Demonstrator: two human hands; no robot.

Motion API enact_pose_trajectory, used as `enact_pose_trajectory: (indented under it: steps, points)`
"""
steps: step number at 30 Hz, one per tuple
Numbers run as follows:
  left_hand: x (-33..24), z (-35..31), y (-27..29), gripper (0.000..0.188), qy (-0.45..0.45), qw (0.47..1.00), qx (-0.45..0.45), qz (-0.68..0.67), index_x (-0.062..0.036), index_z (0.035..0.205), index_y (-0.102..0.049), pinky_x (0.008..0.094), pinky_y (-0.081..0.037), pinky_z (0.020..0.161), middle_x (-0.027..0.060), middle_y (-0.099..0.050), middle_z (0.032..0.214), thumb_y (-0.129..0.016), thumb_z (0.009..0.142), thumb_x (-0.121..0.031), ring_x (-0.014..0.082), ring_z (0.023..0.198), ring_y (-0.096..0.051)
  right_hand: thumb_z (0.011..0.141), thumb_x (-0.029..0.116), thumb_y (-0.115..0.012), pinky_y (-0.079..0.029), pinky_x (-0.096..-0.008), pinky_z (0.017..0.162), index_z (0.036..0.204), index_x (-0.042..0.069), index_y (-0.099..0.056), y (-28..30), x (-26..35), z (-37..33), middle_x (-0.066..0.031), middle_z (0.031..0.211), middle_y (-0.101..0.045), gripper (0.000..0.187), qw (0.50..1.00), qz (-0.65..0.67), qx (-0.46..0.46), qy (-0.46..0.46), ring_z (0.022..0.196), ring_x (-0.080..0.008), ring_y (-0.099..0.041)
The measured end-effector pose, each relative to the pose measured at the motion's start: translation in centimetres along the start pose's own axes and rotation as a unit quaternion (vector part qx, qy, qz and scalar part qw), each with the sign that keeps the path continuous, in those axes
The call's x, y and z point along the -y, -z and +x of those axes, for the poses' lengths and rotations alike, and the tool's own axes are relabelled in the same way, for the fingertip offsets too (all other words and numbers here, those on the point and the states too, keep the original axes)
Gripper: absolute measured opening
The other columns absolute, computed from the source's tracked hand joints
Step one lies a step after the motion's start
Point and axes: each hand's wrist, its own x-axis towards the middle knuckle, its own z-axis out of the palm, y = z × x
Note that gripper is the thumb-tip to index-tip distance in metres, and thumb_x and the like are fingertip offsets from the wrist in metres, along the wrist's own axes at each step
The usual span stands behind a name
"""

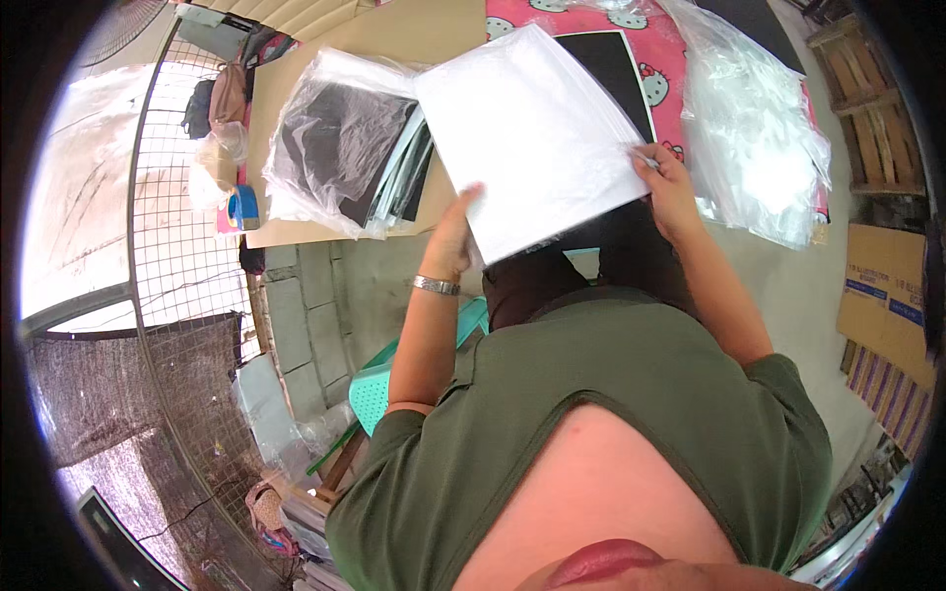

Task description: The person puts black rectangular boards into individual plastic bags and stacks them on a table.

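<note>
Way off to the left of the left fingers sat a roll of blue tape (242,208), near the edge of a big brown board (394,30). Closer in, still left of those fingers and a bit further out, a clear plastic bag (325,74) was wrapped round a pile of dark sheets (340,138). A green stool (372,394) showed below and left of the wrist. The left hand (453,236) had a metal watch (436,286) on it and was gripping the near left edge of a white sheet (532,128), thumb on top, other fingers hidden underneath. So the sheet was held up right between both hands, tilted, with a black sheet (606,64) poking out behind it. The right hand (668,192) pinched the right corner, fingers pretty much closed on it. Past those fingers was a pink cloth (670,59), then shiny clear plastic bags (749,128) just to the right.
</note>
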Motion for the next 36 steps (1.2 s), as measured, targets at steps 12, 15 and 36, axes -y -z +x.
enact_pose_trajectory:
  steps: [12,15,36]
  points:
    - [-9.0,-0.8,2.5,0.035,-0.337,0.914,-0.219,0.057,0.0055,0.104,-0.050,0.0335,-0.050,0.079,0.0131,-0.057,0.102,-0.065,0.076,-0.009,0.0221,0.090,-0.057,0.087,0.017,-0.056,-0.040,-0.0204,0.049,0.091,0.004,-0.060,0.6,2.8,-2.9,-0.0005,0.067,-0.058,0.014,0.986,-0.125,-0.023,0.112,0.054,-0.0051,-0.051]
    - [-13.4,1.8,12.4,0.040,-0.351,0.916,-0.196,0.010,0.0081,0.114,-0.042,0.0384,-0.048,0.086,0.0179,-0.054,0.111,-0.059,0.084,-0.013,0.0269,0.097,-0.056,0.085,0.017,-0.057,-0.044,-0.0270,0.053,0.091,0.004,-0.060,4.0,4.6,2.1,-0.0059,0.069,-0.061,0.015,0.921,-0.273,-0.156,0.229,0.056,-0.0120,-0.056]
    - [-5.3,2.0,-6.6,0.028,-0.382,0.838,0.040,0.388,-0.0016,0.110,-0.054,0.0316,-0.044,0.085,0.0093,-0.057,0.111,-0.058,0.086,-0.015,0.0190,0.104,-0.054,0.079,0.022,-0.053,-0.046,-0.0435,0.075,0.086,0.004,-0.064,-3.2,4.7,13.8,-0.0162,0.084,-0.063,0.022,0.775,-0.549,0.040,0.310,0.083,-0.0325,-0.060]
